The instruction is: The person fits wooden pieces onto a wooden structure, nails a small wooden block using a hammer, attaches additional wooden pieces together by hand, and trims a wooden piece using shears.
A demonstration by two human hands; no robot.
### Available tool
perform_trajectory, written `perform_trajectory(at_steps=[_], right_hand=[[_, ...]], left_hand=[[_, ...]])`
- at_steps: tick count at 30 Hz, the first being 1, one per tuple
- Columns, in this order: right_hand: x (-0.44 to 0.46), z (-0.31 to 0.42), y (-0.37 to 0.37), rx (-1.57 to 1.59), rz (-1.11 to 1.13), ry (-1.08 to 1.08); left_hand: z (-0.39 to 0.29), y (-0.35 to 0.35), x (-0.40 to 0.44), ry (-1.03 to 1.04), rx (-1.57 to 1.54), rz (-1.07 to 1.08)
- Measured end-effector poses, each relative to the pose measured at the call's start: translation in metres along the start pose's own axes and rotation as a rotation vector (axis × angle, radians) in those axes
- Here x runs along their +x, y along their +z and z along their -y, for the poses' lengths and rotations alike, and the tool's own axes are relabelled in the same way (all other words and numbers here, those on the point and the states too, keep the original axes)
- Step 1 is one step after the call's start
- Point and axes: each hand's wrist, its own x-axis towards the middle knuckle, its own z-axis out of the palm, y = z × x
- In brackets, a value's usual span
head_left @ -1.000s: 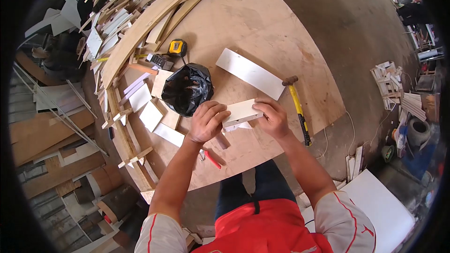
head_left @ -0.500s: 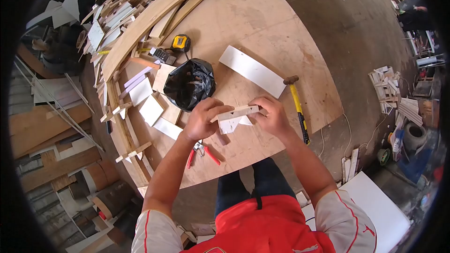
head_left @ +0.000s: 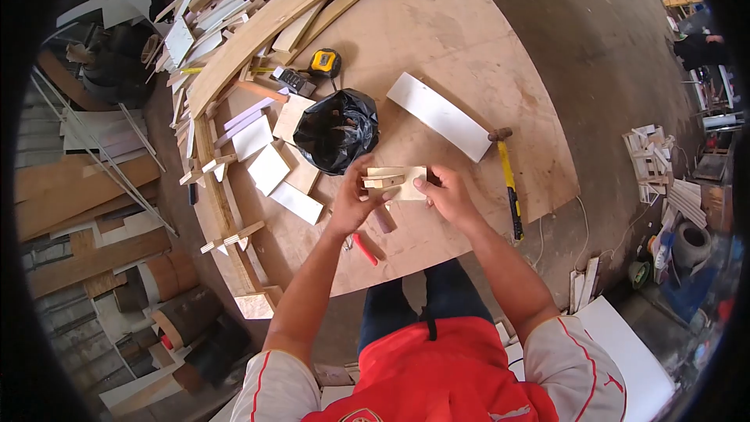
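Currently, we are pinching one pale rectangular wooden piece (head_left: pixel 411 177), left hand (head_left: pixel 353 200) and right hand (head_left: pixel 451 198) curled closed at opposite ends; even pressure is serving best.

The small pale joined wooden piece (head_left: pixel 405 191) is matt; the black round-mouthed plastic bag (head_left: pixel 364 130) is glossy and crinkled. The broad tan wooden surface (head_left: pixel 461 39) is matt; the yellow-and-black hammer (head_left: pixel 508 180) has a dull, perhaps rusted-metal head (head_left: pixel 500 134).
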Motion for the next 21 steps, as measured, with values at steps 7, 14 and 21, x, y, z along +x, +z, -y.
perform_trajectory(at_steps=[7, 14, 21], right_hand=[[-0.003, 0.007, 0.004, -0.005, 0.099, 0.022], [-0.009, 0.024, 0.007, 0.035, 0.159, 0.110], [-0.016, 0.033, 0.005, 0.065, 0.176, 0.180]], left_hand=[[-0.018, -0.022, -0.022, 0.444, 0.587, -0.029], [-0.043, -0.023, -0.031, 0.461, 0.574, 0.027], [-0.044, -0.022, -0.030, 0.477, 0.572, 0.094]])
